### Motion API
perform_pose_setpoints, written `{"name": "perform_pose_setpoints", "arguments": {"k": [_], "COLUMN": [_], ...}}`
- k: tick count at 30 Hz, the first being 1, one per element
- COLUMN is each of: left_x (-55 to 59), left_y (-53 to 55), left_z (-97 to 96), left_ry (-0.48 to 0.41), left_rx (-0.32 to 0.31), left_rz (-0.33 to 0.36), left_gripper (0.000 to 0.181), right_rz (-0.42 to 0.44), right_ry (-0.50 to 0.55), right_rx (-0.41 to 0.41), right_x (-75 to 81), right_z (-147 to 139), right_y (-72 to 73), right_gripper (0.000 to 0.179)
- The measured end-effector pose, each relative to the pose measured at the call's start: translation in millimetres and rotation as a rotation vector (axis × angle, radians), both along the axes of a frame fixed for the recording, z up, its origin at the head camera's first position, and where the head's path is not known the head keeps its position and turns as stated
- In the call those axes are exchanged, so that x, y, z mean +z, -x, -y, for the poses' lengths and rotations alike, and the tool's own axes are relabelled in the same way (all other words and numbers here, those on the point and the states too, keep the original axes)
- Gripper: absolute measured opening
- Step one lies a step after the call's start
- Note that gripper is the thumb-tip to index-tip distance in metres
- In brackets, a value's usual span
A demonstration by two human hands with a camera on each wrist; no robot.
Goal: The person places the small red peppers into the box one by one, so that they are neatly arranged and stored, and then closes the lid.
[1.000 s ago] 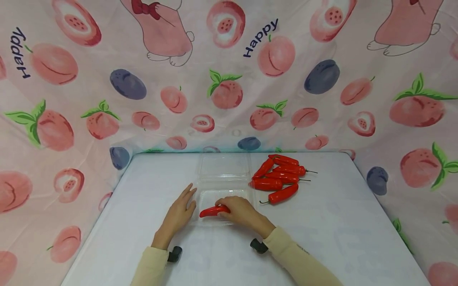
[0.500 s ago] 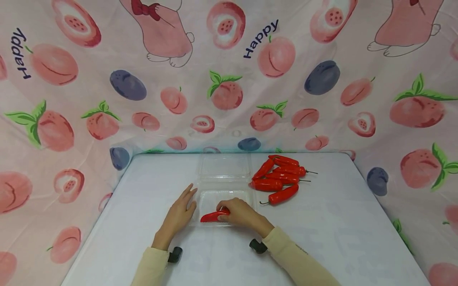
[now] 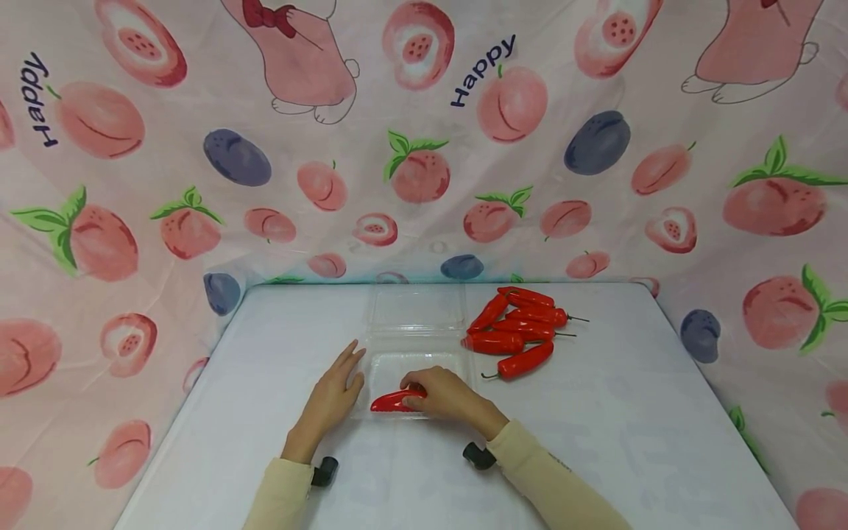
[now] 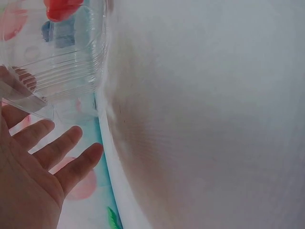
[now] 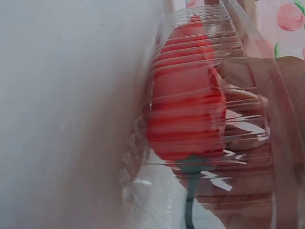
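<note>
A clear plastic clamshell box (image 3: 450, 361) lies with its lid (image 3: 417, 305) folded back, away from me. Inside its near part, along the front wall, is a red chili pepper (image 3: 392, 402). My right hand (image 3: 445, 394) reaches into the box and grips this pepper by its right end, thumb and fingers around it. In the right wrist view the pepper (image 5: 188, 95) shows through the ribbed wall, its green stem downward in the picture. My left hand (image 3: 333, 390) rests at the box's left edge with fingers extended; in the left wrist view the fingers (image 4: 57, 148) are spread.
Several red chili peppers (image 3: 493, 341) lie in a loose pile right of the box on the white table (image 3: 596, 442). The nearest loose pepper (image 3: 525, 361) has its stem toward the box. A fruit-print cloth (image 3: 424, 96) hangs behind the table and at both sides.
My right hand has moved the pepper slightly toward me, down against the box's front wall. Over the last half second it has hardly shifted. The left hand has stayed in place.
</note>
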State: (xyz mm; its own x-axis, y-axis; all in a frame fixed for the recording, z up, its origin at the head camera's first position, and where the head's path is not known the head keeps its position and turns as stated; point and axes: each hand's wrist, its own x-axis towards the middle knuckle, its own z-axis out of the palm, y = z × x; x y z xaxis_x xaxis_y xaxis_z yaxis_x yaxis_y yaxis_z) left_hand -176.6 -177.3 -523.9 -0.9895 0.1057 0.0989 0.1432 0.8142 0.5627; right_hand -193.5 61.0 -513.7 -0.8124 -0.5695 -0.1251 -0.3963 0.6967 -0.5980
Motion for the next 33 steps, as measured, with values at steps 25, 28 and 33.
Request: {"name": "perform_pose_setpoints", "arguments": {"k": [25,28,33], "left_x": [-2.1,-2.4,-2.3], "left_y": [-1.1,-1.0,0.2], "left_z": [-2.1,-1.9,-1.6], "left_ry": [0.004,0.004,0.001], "left_rx": [0.01,0.013,0.008], "left_rz": [-0.02,-0.013,-0.019], "left_gripper": [0.048,0.048,0.048], "right_rz": [-0.177,-0.195,-0.208], "right_ry": [0.076,0.083,0.094], "right_rx": [0.044,0.036,0.008], "right_x": [48.4,55.8,64.5], "right_z": [-20.5,-25.3,-33.6], "right_y": [-19.1,-22.8,-26.4], "right_gripper": [0.035,0.035,0.036]}}
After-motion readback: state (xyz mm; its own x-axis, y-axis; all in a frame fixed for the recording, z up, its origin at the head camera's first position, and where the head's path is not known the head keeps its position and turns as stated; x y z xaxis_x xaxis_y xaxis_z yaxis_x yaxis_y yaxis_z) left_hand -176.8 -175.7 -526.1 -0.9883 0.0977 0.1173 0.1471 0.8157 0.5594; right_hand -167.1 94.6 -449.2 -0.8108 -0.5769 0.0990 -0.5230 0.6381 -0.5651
